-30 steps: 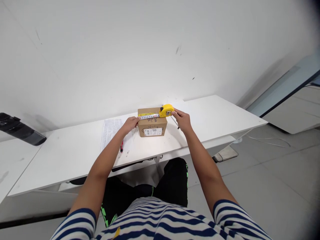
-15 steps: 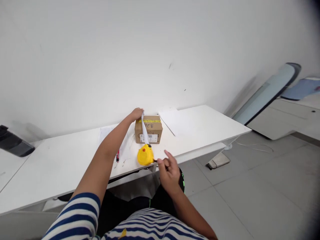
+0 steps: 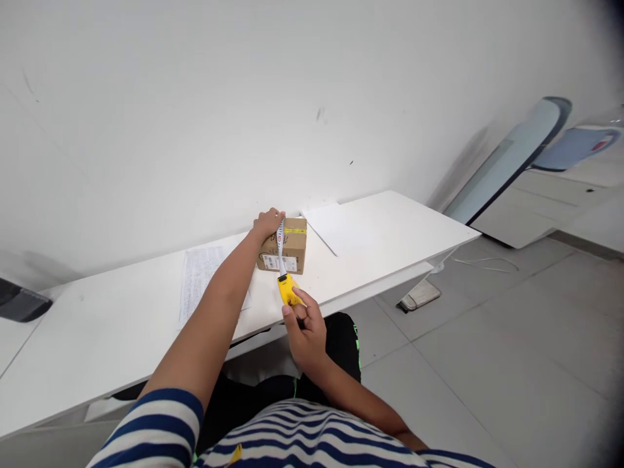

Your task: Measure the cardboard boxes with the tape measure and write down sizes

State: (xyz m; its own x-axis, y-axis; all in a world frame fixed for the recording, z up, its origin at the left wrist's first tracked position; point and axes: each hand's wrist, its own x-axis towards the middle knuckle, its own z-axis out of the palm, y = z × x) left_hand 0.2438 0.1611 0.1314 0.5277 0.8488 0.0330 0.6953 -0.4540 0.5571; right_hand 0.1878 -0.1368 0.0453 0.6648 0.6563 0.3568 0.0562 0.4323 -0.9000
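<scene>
A small brown cardboard box [image 3: 296,245] stands on the white table [image 3: 375,240], with yellow tape across its top and a white label on its front. My left hand [image 3: 268,223] is at its far left top edge, fingers closed on the end of a white measuring strip [image 3: 281,239]. That strip runs over the top and down the front toward me. It comes out of a yellow tape measure [image 3: 288,288], which my right hand [image 3: 307,335] grips just before the box, near the table's front edge.
Handwritten paper [image 3: 197,276] lies left of the box, partly behind my left arm. More white paper [image 3: 326,220] is at the right, by the wall. A dark object [image 3: 19,302] sits far left. A tilted panel [image 3: 511,162] leans at the right.
The yellow tape measure has turned from its broad side to its narrow edge, and my right hand has closed around it. The box now sits slightly rotated. The view has shifted a little.
</scene>
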